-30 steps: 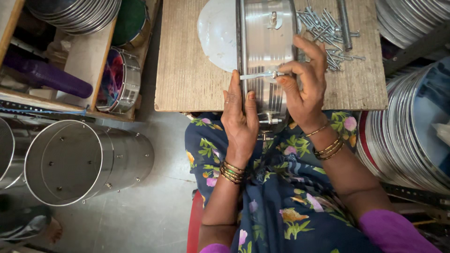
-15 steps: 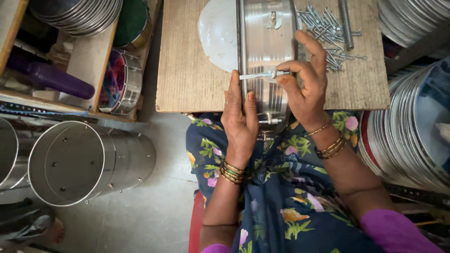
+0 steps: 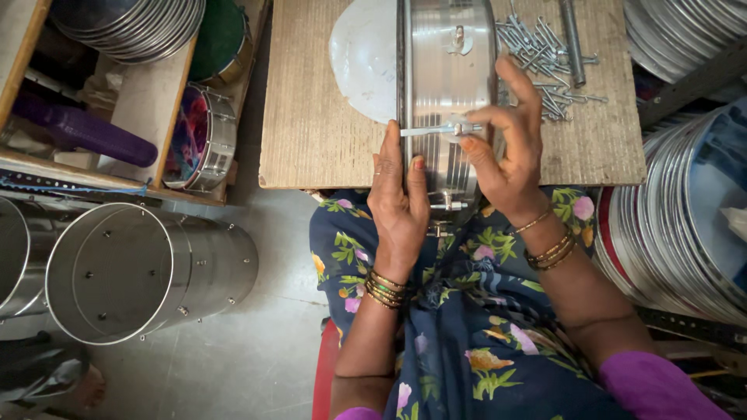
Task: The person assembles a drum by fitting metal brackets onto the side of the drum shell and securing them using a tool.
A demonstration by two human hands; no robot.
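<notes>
The steel drum shell (image 3: 447, 93) lies on its side across the near edge of the wooden board (image 3: 311, 132), over the person's lap. The left hand (image 3: 398, 204) presses flat against the shell's left side, fingers straight and together, gripping nothing. The right hand (image 3: 506, 148) pinches a slim metal rod (image 3: 436, 129) between thumb and forefinger, holding it crosswise on the shell wall. A heap of loose bolts (image 3: 545, 58) sits just right of the shell, a white drum skin (image 3: 362, 58) under its left side. An open steel cylinder (image 3: 148, 268) lies on the floor, well apart.
</notes>
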